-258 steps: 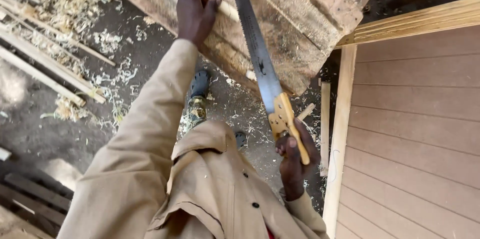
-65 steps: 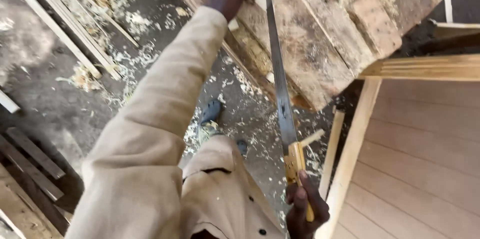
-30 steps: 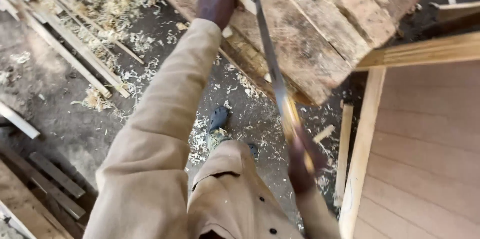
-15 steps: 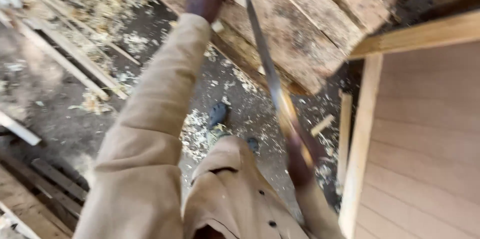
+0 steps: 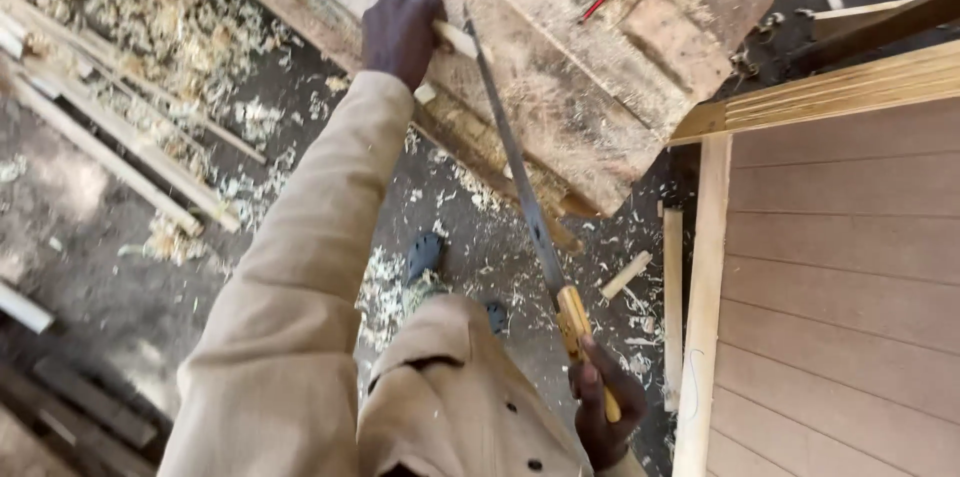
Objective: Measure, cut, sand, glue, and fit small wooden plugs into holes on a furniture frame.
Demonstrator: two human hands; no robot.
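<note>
The right hand [image 5: 605, 407] is gripping the yellow wooden handle of a hand saw [image 5: 530, 212], fingers wrapped fully around it, low in the view beside the person's tan jacket [image 5: 330, 337]. The saw's long blade is running up and away from that hand to a small pale wood strip [image 5: 462, 39], where its tip is meeting the strip at the edge of the rough workbench [image 5: 590, 87]. The left hand [image 5: 402, 25] is clamping down over that strip, fingers closed across it, just to the left of the blade. Wood shavings [image 5: 160, 17] are lying scattered over the dark ground, and a slatted brown panel [image 5: 840, 287] is filling the right side. Compared with half a second ago, the saw is sitting drawn further back, with the handle lower and the blade sharp rather than blurred, while the left hand is keeping its hold on the strip.
</note>
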